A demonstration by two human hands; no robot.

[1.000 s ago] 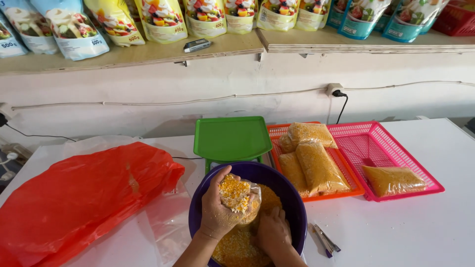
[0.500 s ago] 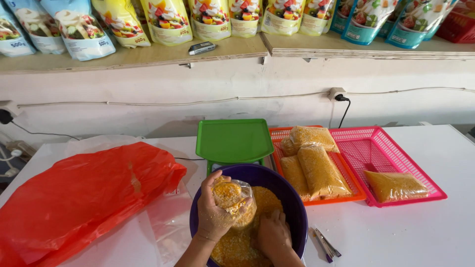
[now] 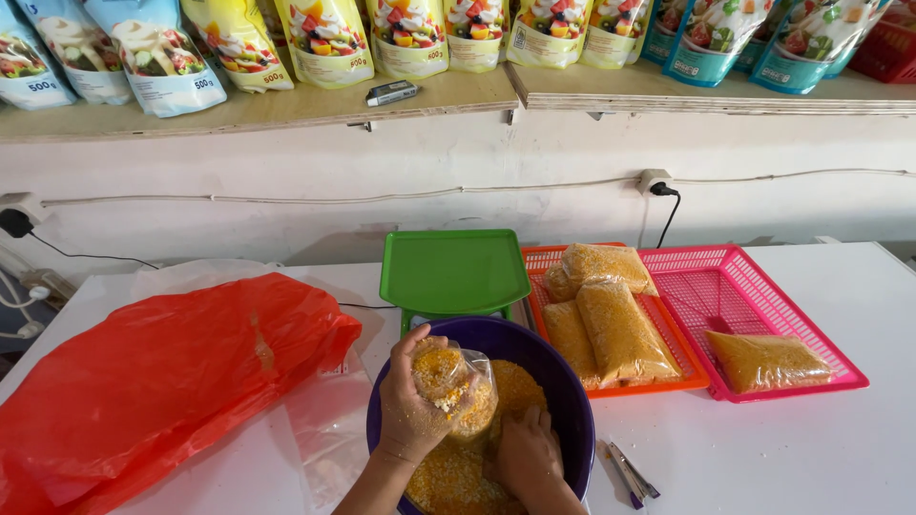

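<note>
Purple basin point(image 3: 563, 381) holds yellow crumbs; left hand point(image 3: 412, 410) grips a half-filled clear bag point(image 3: 458, 377), right hand point(image 3: 525, 458) digs in, grip hidden

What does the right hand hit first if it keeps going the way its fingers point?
The right hand points down into the purple basin; it would likely meet the yellow crumbs first, which its fingers already seem to touch. Depth is unclear.

Both hands are crowding the purple bowl point(image 3: 563, 381), leaving little room inside it. The green scale point(image 3: 453, 270) is standing just behind the bowl, the red plastic bag point(image 3: 162, 381) is blocking the left, and the orange tray point(image 3: 658, 386) and pink tray point(image 3: 754, 286) are filling the right. Bare tabletop point(image 3: 811, 448) is lying open at front right, beyond the small tool point(image 3: 630, 472).
</note>
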